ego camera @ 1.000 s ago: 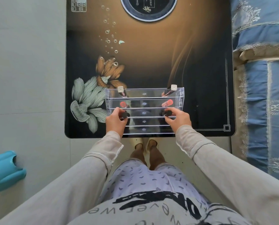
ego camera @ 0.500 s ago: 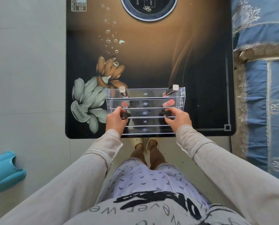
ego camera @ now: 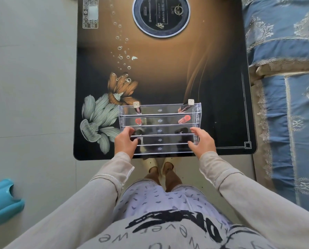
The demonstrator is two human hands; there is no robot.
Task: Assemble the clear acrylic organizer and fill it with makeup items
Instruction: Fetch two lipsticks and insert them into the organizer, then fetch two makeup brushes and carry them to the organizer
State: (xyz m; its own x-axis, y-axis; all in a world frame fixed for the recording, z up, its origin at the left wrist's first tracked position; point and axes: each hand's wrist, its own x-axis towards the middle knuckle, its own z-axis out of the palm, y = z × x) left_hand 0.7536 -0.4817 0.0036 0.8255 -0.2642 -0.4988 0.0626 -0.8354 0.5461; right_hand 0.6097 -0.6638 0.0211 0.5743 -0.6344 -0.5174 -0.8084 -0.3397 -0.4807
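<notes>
At the near edge of the table (ego camera: pixel 168 78), the clear organizer (ego camera: pixel 160 115) stands with its front rail almost flush with the rim. Much tabletop lies open beyond it and to both sides, and a bed (ego camera: pixel 285 87) stands just beside the table's right edge. The left hand (ego camera: pixel 125 141) and right hand (ego camera: pixel 203 141) flank its front tiers, fingers half curled and apart from the thumbs; I cannot tell whether they clasp it. Its stepped tiers hold pale-capped tubes (ego camera: pixel 136 105) at the back, red lipsticks (ego camera: pixel 186 118) next, and dark-capped ones (ego camera: pixel 139 132) in the third.
</notes>
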